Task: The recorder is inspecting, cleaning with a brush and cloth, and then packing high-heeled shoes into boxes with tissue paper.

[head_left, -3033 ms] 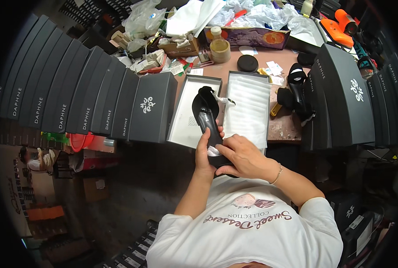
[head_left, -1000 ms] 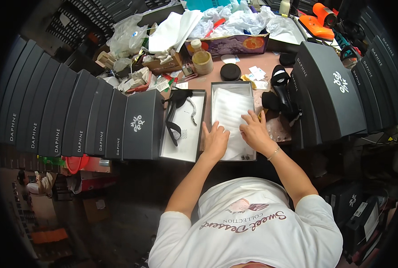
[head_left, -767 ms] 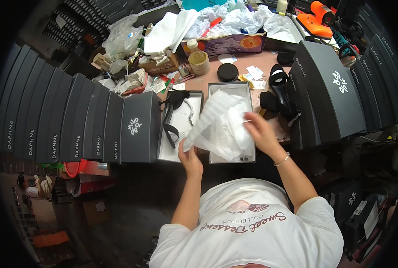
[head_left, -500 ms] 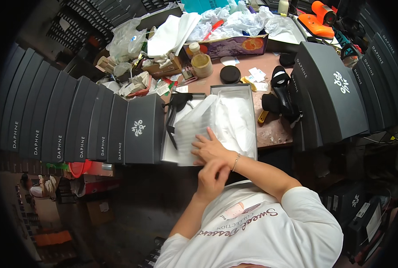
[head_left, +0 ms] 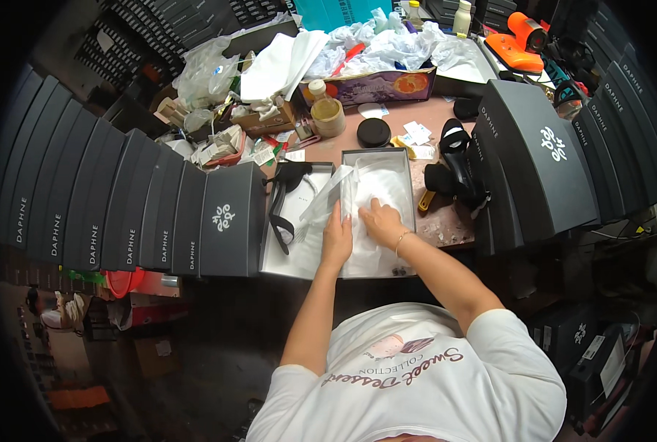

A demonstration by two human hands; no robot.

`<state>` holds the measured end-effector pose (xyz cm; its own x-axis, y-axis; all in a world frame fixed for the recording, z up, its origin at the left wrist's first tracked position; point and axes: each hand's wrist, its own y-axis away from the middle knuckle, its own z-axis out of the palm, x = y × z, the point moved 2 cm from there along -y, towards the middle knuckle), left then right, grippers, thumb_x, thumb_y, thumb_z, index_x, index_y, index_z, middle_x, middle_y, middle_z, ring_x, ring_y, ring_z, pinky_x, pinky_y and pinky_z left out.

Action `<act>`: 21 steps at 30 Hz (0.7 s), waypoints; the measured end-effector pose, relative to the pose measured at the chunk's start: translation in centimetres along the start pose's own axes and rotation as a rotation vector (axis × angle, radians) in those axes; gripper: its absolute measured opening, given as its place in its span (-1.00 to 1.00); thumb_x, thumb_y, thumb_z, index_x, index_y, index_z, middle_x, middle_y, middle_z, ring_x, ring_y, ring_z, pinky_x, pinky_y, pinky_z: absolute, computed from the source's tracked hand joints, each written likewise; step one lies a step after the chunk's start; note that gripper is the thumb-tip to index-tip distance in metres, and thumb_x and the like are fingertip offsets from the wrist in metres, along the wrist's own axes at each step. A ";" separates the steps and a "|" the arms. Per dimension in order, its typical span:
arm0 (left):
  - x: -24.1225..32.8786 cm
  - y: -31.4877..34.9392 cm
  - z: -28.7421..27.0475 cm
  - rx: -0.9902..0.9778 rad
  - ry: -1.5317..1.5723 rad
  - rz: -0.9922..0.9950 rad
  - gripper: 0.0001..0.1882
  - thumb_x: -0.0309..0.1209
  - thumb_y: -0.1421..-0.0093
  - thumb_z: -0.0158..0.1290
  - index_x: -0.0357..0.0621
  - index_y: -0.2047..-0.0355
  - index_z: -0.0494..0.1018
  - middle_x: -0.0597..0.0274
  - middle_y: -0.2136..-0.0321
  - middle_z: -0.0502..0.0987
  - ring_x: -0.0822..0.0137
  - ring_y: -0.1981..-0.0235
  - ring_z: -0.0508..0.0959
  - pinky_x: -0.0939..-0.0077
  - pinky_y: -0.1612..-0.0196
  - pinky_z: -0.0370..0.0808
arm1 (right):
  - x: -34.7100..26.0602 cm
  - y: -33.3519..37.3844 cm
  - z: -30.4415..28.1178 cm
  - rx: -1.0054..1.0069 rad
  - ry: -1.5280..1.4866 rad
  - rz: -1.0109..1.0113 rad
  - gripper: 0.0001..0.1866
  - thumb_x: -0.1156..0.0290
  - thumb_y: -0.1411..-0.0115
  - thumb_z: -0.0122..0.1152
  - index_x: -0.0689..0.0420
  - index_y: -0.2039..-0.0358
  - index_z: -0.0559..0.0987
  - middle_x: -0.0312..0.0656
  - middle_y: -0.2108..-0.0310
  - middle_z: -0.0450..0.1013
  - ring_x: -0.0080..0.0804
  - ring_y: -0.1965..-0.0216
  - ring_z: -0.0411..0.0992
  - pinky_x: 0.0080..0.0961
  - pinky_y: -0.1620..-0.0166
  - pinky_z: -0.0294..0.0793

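In front of me an open grey shoebox (head_left: 412, 193) holds sheets of white tissue paper (head_left: 386, 177). My left hand (head_left: 336, 239) is closed on a raised fold of tissue along the box's left wall, fingers pointing away from me. My right hand (head_left: 382, 225) presses on the tissue inside the box, its thumb and forefinger apart; whatever lies beneath the paper is hidden. Against the box's left side lies a second shallow box part (head_left: 273, 264), with a black strappy heeled sandal (head_left: 293, 175) in it, partly covered by loose tissue.
Grey shoeboxes stand in rows at the left (head_left: 233, 221) and right (head_left: 524, 169). Beside the box are another black sandal (head_left: 457, 162) and a yellow-handled tool (head_left: 426, 200). Behind are a round black tin (head_left: 373, 132), a bottle (head_left: 327, 114) and a purple carton (head_left: 373, 87) of crumpled tissue.
My hands have come apart from their crossed position: the left moved up to the tissue fold, the right shifted right into the box. The blurred tissue sheet now stands along the box wall.
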<state>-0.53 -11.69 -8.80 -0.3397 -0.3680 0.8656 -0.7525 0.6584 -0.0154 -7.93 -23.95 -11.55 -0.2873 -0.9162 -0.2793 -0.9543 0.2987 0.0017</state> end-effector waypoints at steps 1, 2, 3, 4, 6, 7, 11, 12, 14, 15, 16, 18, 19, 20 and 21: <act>0.0 0.1 -0.2 0.007 -0.001 -0.009 -0.48 -0.34 -0.32 -0.17 -0.36 -0.22 0.13 -0.32 -0.09 0.33 -0.17 -0.14 0.34 0.19 -0.16 0.27 | 0.2 -0.5 -0.6 -0.024 -0.020 -0.029 -0.67 0.36 0.00 0.20 0.07 0.17 0.50 0.12 0.16 0.40 -0.02 0.30 0.49 -0.16 0.31 0.51; 0.0 0.1 -0.2 0.012 -0.002 -0.016 -0.48 -0.34 -0.32 -0.17 -0.37 -0.22 0.13 -0.33 -0.08 0.34 -0.18 -0.13 0.34 0.18 -0.15 0.28 | 0.3 -0.7 -1.1 -0.048 -0.039 -0.054 -0.71 0.37 0.01 0.18 0.08 0.21 0.51 0.08 0.17 0.42 -0.03 0.28 0.49 -0.16 0.32 0.51; -0.1 0.1 -0.3 0.013 -0.003 -0.023 -0.48 -0.34 -0.32 -0.17 -0.37 -0.22 0.13 -0.33 -0.07 0.34 -0.18 -0.12 0.35 0.18 -0.14 0.29 | 0.2 0.1 -1.6 -0.007 -0.019 -0.063 -0.78 0.39 0.04 0.23 0.08 0.32 0.53 -0.07 0.28 0.45 -0.06 0.31 0.49 -0.22 0.34 0.48; -0.4 -0.4 -0.3 0.021 -0.017 -0.013 -0.49 -0.35 -0.32 -0.17 -0.37 -0.21 0.14 -0.33 -0.07 0.35 -0.18 -0.11 0.36 0.18 -0.13 0.30 | 0.2 0.9 -3.7 0.126 -0.147 -0.128 -0.78 0.43 0.05 0.24 0.09 0.32 0.52 -0.09 0.30 0.45 -0.05 0.32 0.47 -0.25 0.33 0.47; -1.8 0.0 -0.1 0.046 -0.030 -0.030 -0.49 -0.35 -0.31 -0.17 -0.38 -0.20 0.15 -0.33 -0.06 0.36 -0.19 -0.10 0.37 0.17 -0.12 0.31 | 1.3 2.9 -8.9 0.383 -0.343 -0.122 -0.74 0.47 0.13 0.30 0.14 0.36 0.49 -0.08 0.39 0.44 -0.07 0.36 0.45 -0.26 0.33 0.42; -1.6 0.2 -0.4 0.060 -0.017 -0.034 -0.49 -0.38 -0.28 -0.14 -0.37 -0.19 0.17 -0.33 -0.05 0.36 -0.19 -0.09 0.38 0.16 -0.10 0.32 | 2.7 3.7 -11.9 0.520 -0.414 -0.039 -0.71 0.47 0.18 0.33 0.18 0.39 0.46 -0.04 0.46 0.43 -0.09 0.38 0.44 -0.23 0.35 0.38; -2.1 0.1 -0.5 0.076 -0.058 0.015 -0.45 -0.45 -0.21 -0.09 -0.34 -0.21 0.15 -0.32 -0.03 0.38 -0.19 -0.06 0.39 0.16 -0.10 0.32 | 6.1 8.9 -22.9 0.842 -0.426 0.156 -0.67 0.67 0.09 0.26 0.22 0.27 0.42 -0.13 0.38 0.41 -0.28 0.39 0.44 -0.43 0.34 0.44; -1.4 0.2 -0.1 0.081 -0.055 0.039 -0.44 -0.47 -0.21 -0.10 -0.33 -0.23 0.13 -0.31 -0.04 0.37 -0.19 -0.07 0.39 0.15 -0.11 0.32 | 5.4 9.7 -24.8 0.938 -0.379 0.102 -0.54 0.68 0.07 0.24 0.16 0.10 0.43 -0.13 0.37 0.41 -0.24 0.36 0.46 -0.40 0.32 0.47; 0.0 0.6 0.1 0.107 -0.066 0.077 -0.41 -0.51 -0.19 -0.12 -0.32 -0.25 0.09 -0.30 -0.06 0.35 -0.19 -0.07 0.38 0.14 -0.11 0.31 | 3.7 10.0 -26.0 0.852 -0.324 0.134 -0.32 0.69 0.10 0.26 0.01 -0.10 0.39 -0.14 0.39 0.41 -0.20 0.39 0.46 -0.36 0.34 0.48; 0.0 0.7 0.2 0.123 -0.080 0.107 -0.40 -0.53 -0.19 -0.13 -0.30 -0.26 0.07 -0.29 -0.08 0.33 -0.20 -0.07 0.37 0.13 -0.11 0.32 | 3.1 9.3 -25.2 0.687 -0.124 0.066 -0.24 0.64 0.11 0.28 -0.07 -0.16 0.35 -0.14 0.41 0.40 -0.20 0.39 0.46 -0.34 0.35 0.46; 0.1 0.7 0.2 0.138 -0.096 0.143 -0.38 -0.54 -0.18 -0.14 -0.28 -0.27 0.05 -0.28 -0.09 0.32 -0.20 -0.08 0.37 0.12 -0.10 0.32 | 2.6 8.6 -23.9 0.526 0.074 0.000 -0.17 0.60 0.12 0.30 -0.15 -0.22 0.31 -0.14 0.42 0.40 -0.20 0.40 0.45 -0.31 0.35 0.45; 0.7 0.7 0.1 0.118 -0.100 0.165 -0.36 -0.58 -0.17 -0.16 -0.25 -0.29 0.03 -0.29 -0.11 0.29 -0.21 -0.10 0.34 0.13 -0.12 0.30 | 2.5 6.3 -17.6 0.253 0.347 -0.090 -0.24 0.46 0.06 0.27 -0.20 -0.22 0.32 -0.15 0.41 0.40 -0.24 0.39 0.44 -0.27 0.33 0.40; 1.2 0.7 -0.1 0.092 -0.090 0.149 -0.35 -0.60 -0.16 -0.18 -0.24 -0.29 0.02 -0.30 -0.13 0.27 -0.21 -0.12 0.32 0.14 -0.14 0.28 | 1.5 5.2 -14.4 0.206 0.366 -0.143 -0.29 0.44 0.00 0.21 -0.22 -0.22 0.32 -0.16 0.39 0.40 -0.25 0.37 0.44 -0.25 0.31 0.39; 1.5 0.7 -0.5 0.077 -0.082 0.131 -0.35 -0.61 -0.16 -0.19 -0.23 -0.30 0.01 -0.31 -0.14 0.25 -0.21 -0.15 0.30 0.16 -0.17 0.26 | 0.1 4.0 -11.4 0.162 0.382 -0.206 -0.34 0.42 -0.05 0.15 -0.23 -0.22 0.32 -0.16 0.36 0.41 -0.27 0.35 0.45 -0.23 0.29 0.38; 1.0 0.6 -0.6 0.080 -0.123 0.116 -0.34 -0.63 -0.14 -0.19 -0.19 -0.30 0.04 -0.28 -0.07 0.30 -0.20 -0.09 0.34 0.15 -0.12 0.30 | -1.2 3.3 -8.7 0.153 0.318 -0.255 -0.38 0.45 -0.01 0.19 -0.21 -0.14 0.39 -0.15 0.35 0.40 -0.21 0.34 0.46 -0.22 0.30 0.42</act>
<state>-1.01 -11.26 -7.65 -0.4891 -0.3736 0.7882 -0.7455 0.6482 -0.1554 -11.47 -24.24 -2.83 -0.0774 -0.9953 0.0577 -0.9818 0.0660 -0.1782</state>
